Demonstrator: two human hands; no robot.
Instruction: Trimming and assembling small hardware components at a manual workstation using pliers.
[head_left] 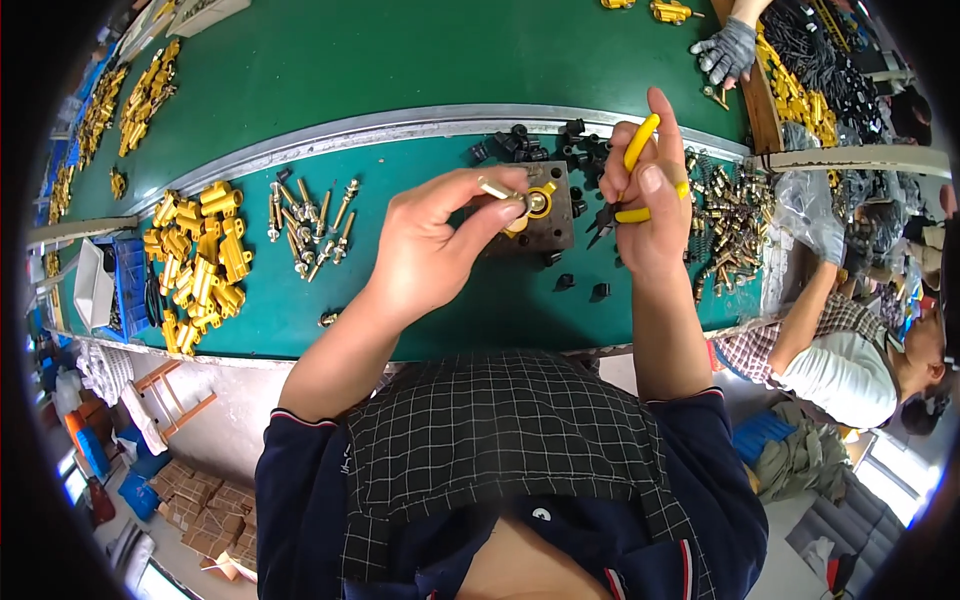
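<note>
Midway, fitting a slim brass pin [497, 189] into the round yellow brass fitting [538, 203] on the dark square metal jig block [545, 225].
Left hand [440, 250] pinches the pin at the fitting; right hand [645, 205] is closed round yellow-handled pliers [630, 190]. More loose pins [310, 225] and a heap of yellow fittings [200, 260] wait at my left, so plenty looks left.

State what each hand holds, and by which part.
Left hand: thin brass-coloured metal pin, pinched near one end. Right hand: small yellow-handled pliers, gripped by the handles.
</note>
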